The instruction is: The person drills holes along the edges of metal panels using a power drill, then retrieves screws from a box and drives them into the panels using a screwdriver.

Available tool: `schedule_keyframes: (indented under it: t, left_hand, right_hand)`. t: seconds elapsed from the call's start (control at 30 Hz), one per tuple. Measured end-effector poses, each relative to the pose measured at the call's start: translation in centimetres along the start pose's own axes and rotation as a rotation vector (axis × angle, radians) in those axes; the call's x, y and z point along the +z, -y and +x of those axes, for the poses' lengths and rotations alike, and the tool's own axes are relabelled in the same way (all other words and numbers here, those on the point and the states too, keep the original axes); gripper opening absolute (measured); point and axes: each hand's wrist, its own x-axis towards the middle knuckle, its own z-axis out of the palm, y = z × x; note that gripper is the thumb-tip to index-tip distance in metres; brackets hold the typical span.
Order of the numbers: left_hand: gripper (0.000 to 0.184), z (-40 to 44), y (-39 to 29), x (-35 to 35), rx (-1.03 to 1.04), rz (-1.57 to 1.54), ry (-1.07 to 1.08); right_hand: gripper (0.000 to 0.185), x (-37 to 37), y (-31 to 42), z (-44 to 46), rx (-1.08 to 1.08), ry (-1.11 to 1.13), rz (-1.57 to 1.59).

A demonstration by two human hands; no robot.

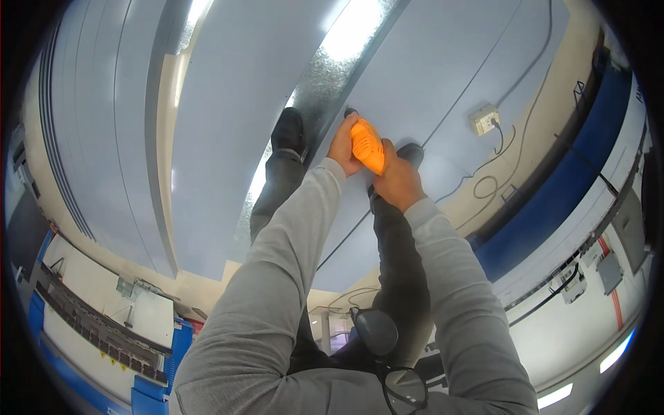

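An orange power drill (367, 146) is in both my hands, its dark front end (351, 111) pointing away from me over the large grey panels (422, 76). My left hand (344, 146) wraps round the front part of the drill's body. Gripping its rear end is my right hand (400, 178), whose fingers partly hide the handle. Beneath the drill runs a shiny metal strip (330, 76) between the panels. Whether the drill's tip touches a surface, I cannot tell.
My shoes (288, 130) stand on or beside the strip. A white socket box (483, 119) with a plugged-in cord lies on the right panel. Cables (486, 187) loop across the floor. A blue machine (553, 200) stands at right. Glasses (406, 389) hang at my chest.
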Motion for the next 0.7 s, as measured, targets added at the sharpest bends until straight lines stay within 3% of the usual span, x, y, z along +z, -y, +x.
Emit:
schedule_keyframes:
  t: [0.27, 0.37, 0.57, 0.7]
  left_hand:
    - [0.035, 0.1, -0.3, 0.2, -0.056, -0.007, 0.001]
    - [0.036, -0.1, -0.5, 0.3, -0.064, -0.006, -0.003]
    - [0.042, 0.5, -0.1, 0.5, -0.029, -0.002, -0.044]
    - [0.045, 0.8, 0.0, -0.1, -0.033, -0.004, -0.028]
  right_hand:
    - [0.093, -0.1, -0.3, 0.9, -0.03, 0.007, 0.119]
    - [0.1, -1.3, -0.2, 1.1, 0.079, 0.184, 0.735]
    - [0.098, -1.4, 0.6, -0.3, 0.065, -0.041, 0.217]
    - [0.088, -0.6, 0.6, -0.3, 0.036, -0.023, 0.032]
